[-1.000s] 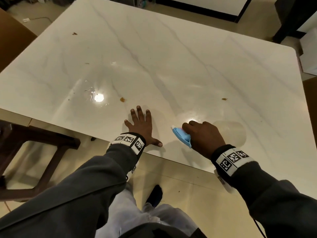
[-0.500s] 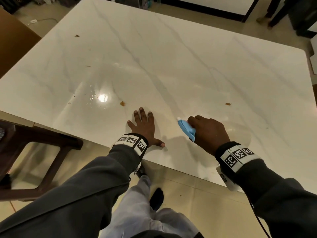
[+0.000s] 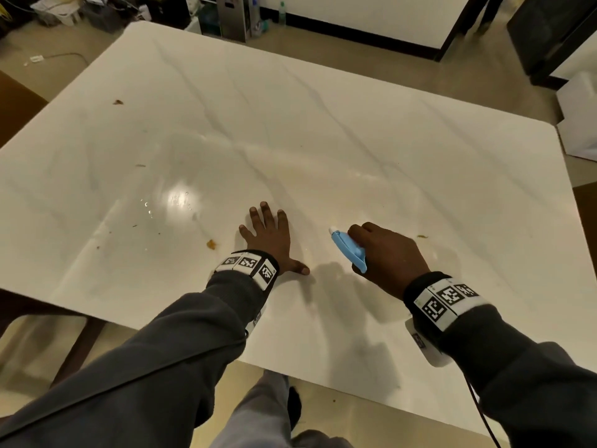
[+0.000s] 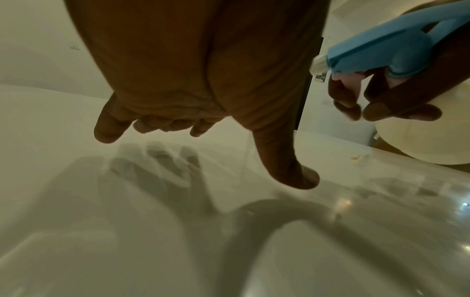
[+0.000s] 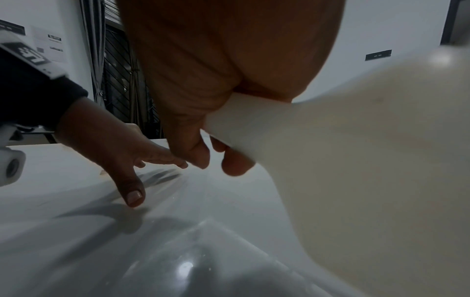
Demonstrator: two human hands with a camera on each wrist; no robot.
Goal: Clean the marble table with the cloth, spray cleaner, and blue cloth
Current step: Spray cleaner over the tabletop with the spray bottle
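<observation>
No words to read here: only black-and-white square codes on both wristbands (image 3: 247, 265), wall signs (image 5: 378, 54) too blurred.

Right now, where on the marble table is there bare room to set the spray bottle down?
The far half of the marble table is bare. Near the right edge, beyond the right hand gripping the spray bottle, also. Crowded: left hand lies flat beside it; crumbs and wet patch lie left.

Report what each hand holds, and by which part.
The right hand grips the spray cleaner at the neck below its blue head, fingers by the trigger. The left hand holds nothing; it rests flat on the marble table.
</observation>
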